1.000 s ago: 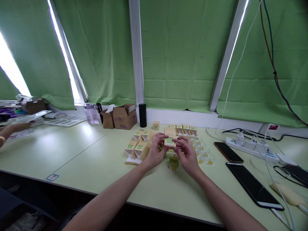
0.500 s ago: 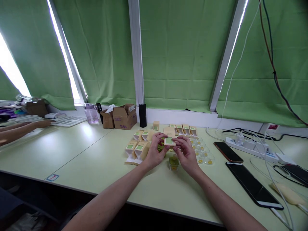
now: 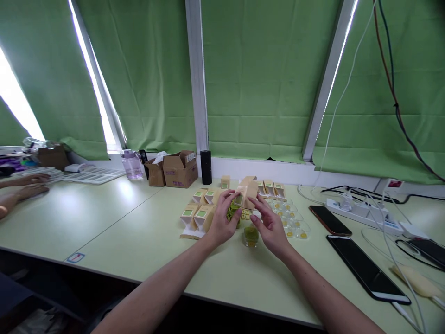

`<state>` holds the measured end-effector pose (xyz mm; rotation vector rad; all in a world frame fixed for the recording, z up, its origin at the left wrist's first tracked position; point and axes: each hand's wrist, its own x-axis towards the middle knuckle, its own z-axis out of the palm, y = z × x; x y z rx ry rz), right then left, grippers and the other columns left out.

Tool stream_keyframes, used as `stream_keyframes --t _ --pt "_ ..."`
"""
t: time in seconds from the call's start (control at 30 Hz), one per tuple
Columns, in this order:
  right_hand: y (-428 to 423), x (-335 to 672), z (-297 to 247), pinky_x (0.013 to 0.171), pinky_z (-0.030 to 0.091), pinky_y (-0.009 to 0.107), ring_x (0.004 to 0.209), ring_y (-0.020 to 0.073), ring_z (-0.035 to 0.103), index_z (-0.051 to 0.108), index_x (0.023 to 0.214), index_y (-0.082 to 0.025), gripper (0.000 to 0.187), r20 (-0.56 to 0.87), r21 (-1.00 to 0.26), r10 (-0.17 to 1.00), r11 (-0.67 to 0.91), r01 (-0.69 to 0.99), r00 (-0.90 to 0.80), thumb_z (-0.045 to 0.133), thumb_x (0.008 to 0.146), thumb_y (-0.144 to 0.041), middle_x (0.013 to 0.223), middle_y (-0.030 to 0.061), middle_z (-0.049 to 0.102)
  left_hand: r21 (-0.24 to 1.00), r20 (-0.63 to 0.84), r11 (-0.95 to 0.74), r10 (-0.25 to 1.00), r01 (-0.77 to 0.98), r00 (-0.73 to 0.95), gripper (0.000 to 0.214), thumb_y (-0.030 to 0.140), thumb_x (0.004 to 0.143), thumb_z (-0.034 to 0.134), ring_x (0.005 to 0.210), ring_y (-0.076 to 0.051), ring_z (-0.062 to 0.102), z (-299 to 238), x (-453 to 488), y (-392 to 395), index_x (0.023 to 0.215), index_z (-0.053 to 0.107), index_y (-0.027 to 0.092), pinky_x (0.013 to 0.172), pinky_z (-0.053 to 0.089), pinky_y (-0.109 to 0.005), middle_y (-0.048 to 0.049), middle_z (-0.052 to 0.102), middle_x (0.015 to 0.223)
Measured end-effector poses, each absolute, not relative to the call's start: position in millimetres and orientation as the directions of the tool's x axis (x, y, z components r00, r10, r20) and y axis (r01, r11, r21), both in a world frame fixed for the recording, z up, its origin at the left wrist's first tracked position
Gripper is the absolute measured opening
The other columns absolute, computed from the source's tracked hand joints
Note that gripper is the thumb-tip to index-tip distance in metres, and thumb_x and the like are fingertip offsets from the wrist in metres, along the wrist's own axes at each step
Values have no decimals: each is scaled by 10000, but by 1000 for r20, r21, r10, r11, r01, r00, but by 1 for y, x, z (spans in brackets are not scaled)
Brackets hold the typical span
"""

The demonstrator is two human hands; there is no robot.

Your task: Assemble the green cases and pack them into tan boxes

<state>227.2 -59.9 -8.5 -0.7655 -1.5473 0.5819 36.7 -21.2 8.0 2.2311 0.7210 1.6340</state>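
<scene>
Nearest me is the green jar point(image 3: 251, 235), standing on the counter point(image 3: 146, 241) between my wrists with nothing touching it. It looks like glass, so I'd judge it rigid, slick and breakable.

Just past it, my left hand point(image 3: 224, 221) is pinched on the small carton point(image 3: 246, 194), thumb and fingers on its left side. The carton is off the counter, tilted, top flap open. My right hand point(image 3: 271, 227) is at the carton's right edge with fingers loosely curled; I can't tell if it grips or only touches.

The carton reads as thin card: light, hollow, easily crushed. I'd hold it on the folded edges and corners, not mid-panel.

- **Left of the hands:** folded cartons point(image 3: 194, 215).
- **Right:** clear cups point(image 3: 295, 225) with yellow bits, and a black phone point(image 3: 367, 269).
- **Further back:** a row of cartons point(image 3: 273, 188), power strip point(image 3: 361, 213), brown boxes point(image 3: 180, 168), black cylinder point(image 3: 206, 167).
- **Far left:** a co-worker's hand point(image 3: 29, 191) on the counter.
</scene>
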Motion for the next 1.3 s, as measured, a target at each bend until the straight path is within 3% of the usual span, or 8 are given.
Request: stream_keyframes --t 0.23,0.43,0.63,0.87,0.97,1.03,1.17,1.3 --pt "-66 224 -4 1347 303 584 1623 262 383 401 1653 -405 630 724 -680 687 726 101 -67 619 1063 -444 1743 45 413 581 770 -783 617 220 163 468 467 1073 580 1424 -328 542 4 35 -14 1465 605 213 1189 467 -536 -177 588 1502" --pt "-73 223 -4 1355 277 606 1651 268 325 456 1618 -392 547 728 -667 677 736 121 -108 586 1087 -388 1710 38 470 672 713 -716 694 187 97 586 599 1008 650 1239 -304 642 -1 33 -4 1416 645 178 1030 542 -450 -171 681 1392" --pt "-76 224 1 1305 407 558 1545 280 510 571 1532 -339 446 738 -667 669 743 56 -84 586 1090 -392 1607 79 594 756 641 -652 755 52 139 817 595 925 762 1181 -279 657 -1 33 0 1575 495 178 992 547 -421 -177 664 1426" --pt "-75 225 6 1104 583 528 1279 301 729 668 1324 -294 297 717 -697 697 716 -17 -6 618 1064 -427 1314 106 779 811 574 -579 760 -83 305 976 433 894 800 1029 -235 667 7 19 -2 1680 254 243 931 523 -383 -123 730 1247" --pt "-71 231 9 981 614 485 1094 281 763 697 1196 -268 213 711 -700 703 706 109 15 634 1037 -396 1169 97 794 814 556 -579 757 -43 342 971 363 866 803 1004 -238 660 17 11 1 1671 274 242 938 516 -390 -94 740 1157" --pt "-69 238 11 903 597 468 992 274 729 719 1047 -259 130 714 -662 700 680 314 -10 656 998 -361 1045 83 774 791 575 -612 742 -2 345 942 327 862 797 1055 -256 660 26 5 2 1661 305 247 956 512 -394 -81 737 1126" --pt "-69 250 17 902 524 507 1021 317 654 754 967 -265 99 623 -441 752 567 695 -218 762 870 -284 999 86 750 751 560 -650 722 119 408 903 255 863 762 1100 -278 674 44 -5 0 1655 328 230 1000 526 -425 -87 740 1125" --pt "-72 252 21 951 472 526 1074 346 641 783 984 -278 202 509 -272 771 565 779 -382 851 795 -261 938 74 785 725 484 -644 730 246 482 870 231 859 750 1194 -307 685 43 -17 -4 1639 368 255 1029 562 -468 -105 733 1217"
